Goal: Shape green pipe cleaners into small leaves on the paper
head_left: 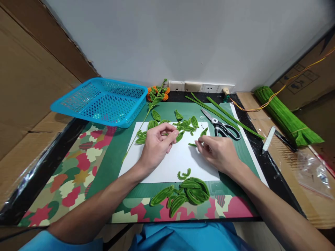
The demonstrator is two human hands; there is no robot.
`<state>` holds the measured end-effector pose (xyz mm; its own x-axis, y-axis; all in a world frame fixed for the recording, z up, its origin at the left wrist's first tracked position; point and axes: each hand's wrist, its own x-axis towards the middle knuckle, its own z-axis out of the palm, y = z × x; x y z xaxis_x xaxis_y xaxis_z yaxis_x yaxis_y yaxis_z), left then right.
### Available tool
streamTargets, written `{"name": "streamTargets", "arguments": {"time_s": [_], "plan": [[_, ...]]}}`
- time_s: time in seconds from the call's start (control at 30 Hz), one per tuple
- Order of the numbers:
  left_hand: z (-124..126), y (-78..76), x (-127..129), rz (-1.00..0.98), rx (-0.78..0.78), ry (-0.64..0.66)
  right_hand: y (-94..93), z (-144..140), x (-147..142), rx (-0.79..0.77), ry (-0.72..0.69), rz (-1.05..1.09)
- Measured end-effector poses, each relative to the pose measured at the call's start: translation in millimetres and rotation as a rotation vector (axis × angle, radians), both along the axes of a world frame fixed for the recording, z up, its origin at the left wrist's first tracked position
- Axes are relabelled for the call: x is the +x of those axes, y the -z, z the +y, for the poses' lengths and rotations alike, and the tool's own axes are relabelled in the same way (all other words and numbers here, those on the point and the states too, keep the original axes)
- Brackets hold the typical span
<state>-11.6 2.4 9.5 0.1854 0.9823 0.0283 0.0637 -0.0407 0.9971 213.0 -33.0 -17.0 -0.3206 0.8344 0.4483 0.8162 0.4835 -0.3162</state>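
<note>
Left hand [157,144] curls shut, fingertips pinching a green pipe-cleaner leaf [180,136] at its tip, over the white sheet [172,164]. Right hand [217,151] pinches a short green piece [192,144] by one end. Stuff looks light, fuzzy, bendy w/ wire core; best gripped at the ends. Blue basket [102,101] at far left: nothing visible inside.

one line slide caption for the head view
Two hands shaping green pipe-cleaner leaves on white paper, scissors nearby.
</note>
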Motion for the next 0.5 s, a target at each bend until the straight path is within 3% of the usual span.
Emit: {"name": "streamTargets", "arguments": {"time_s": [0.2, 0.5], "plan": [[7, 0.1, -4, -0.020, 0.009, -0.053, -2.4, 6, 8, -0.066, 0.208, 0.137], [12, 3.6, -10, 0.082, -0.005, -0.034, -5.4, 25, 39, 0.017, 0.480, 0.215]]}}
